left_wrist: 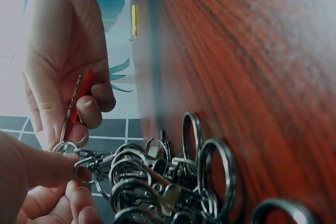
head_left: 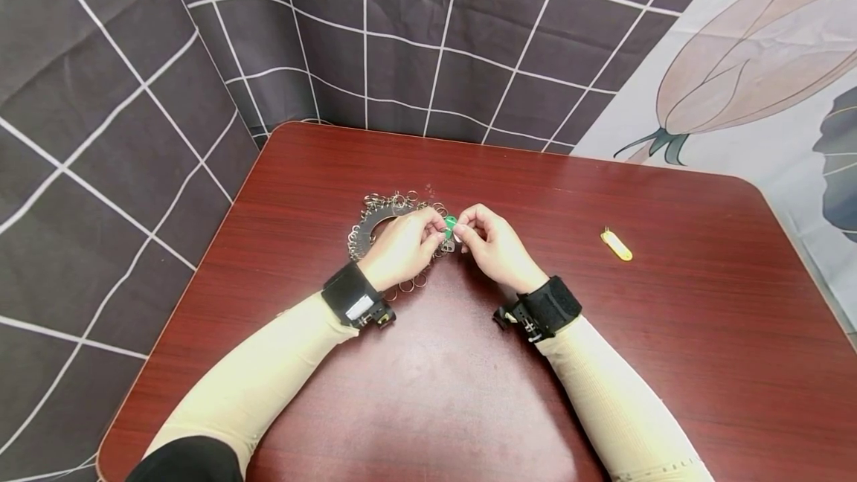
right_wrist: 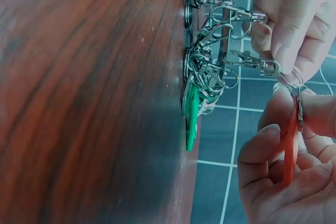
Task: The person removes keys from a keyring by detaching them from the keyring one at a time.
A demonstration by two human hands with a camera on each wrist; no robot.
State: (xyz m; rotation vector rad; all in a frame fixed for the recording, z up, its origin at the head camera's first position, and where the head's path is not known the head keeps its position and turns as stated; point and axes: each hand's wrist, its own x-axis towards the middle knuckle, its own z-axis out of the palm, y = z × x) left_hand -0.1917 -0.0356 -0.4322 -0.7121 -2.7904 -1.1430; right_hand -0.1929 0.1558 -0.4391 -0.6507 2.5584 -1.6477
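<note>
Red-brown table: glossy wood grain, rounded corners, a pale glare toward the person.
Walls: dark grey cloth with white grid lines behind and at the left; pale cloth with a large pinkish flower at the right.
Grey hoop: lies on the table left of centre, fringed with metal clips and rings, partly covered by the left hand.
Hands: near each other at the hoop's right side; the left pinches a key ring on a clip, while the right hand pinches a red tag.
Red tag: plain in both wrist views, mostly hidden by fingers from the head.
Green tag: right wrist view shows it below the bunched clips.
Yellow tag: head view shows it alone toward the right; left wrist view, a distant sliver.
</note>
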